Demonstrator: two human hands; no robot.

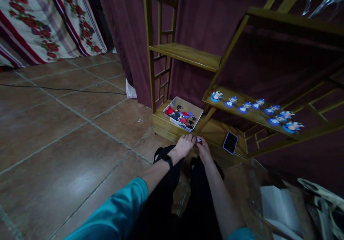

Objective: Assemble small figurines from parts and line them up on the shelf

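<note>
My left hand [185, 145] and my right hand [204, 150] meet in front of the wooden shelf unit, above my knees, with fingers bent and closed. Between their fingertips shows a small white and bluish figurine part [198, 139]; most of it is covered by the fingers. Just beyond the hands, an open cardboard box [197, 115] sits on the low shelf. Red, blue and black small toy parts [180, 116] lie jumbled inside it. On the raised shelf to the right stand several small blue and white figurines [245, 107] on round bases.
A phone [230, 142] lies on the low shelf at right. The wooden shelf unit [185, 55] stands against a dark red curtain [199, 21]. A black cable [64, 89] crosses the tiled floor at left. White packaging [281, 207] lies at lower right.
</note>
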